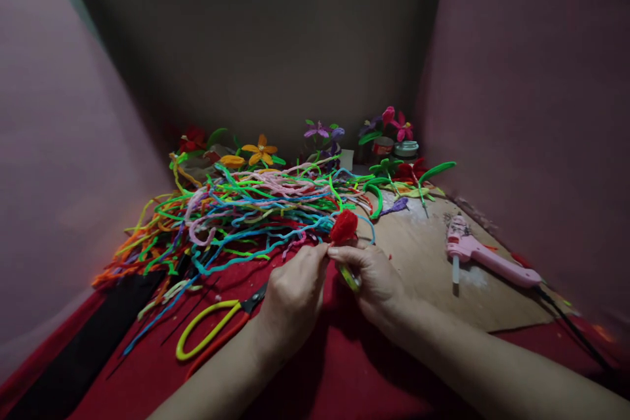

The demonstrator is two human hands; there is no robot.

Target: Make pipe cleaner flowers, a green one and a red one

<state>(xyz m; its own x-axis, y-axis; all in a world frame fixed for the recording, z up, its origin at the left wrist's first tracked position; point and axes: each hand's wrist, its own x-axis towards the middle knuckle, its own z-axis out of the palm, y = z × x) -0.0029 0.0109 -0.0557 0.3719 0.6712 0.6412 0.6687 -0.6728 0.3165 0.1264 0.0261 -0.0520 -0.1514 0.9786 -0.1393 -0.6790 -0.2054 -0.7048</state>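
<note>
Between my two hands stands a red fuzzy pipe-cleaner flower bud, upright above the fingertips. My left hand is closed, its thumb and finger pinching at the base of the bud. My right hand is closed too, its thumb pressed against that same base. Below the right thumb a yellow-green piece shows from under the palm; I cannot tell what it is. Beside my left wrist lies a pair of scissors with yellow and orange handles, its blades partly hidden by the hand.
A tangled heap of coloured pipe cleaners spreads behind and left. A pink glue gun rests on the brown board at right, its cord trailing off. Finished pipe-cleaner flowers and a small jar line the back. A black strip lies left.
</note>
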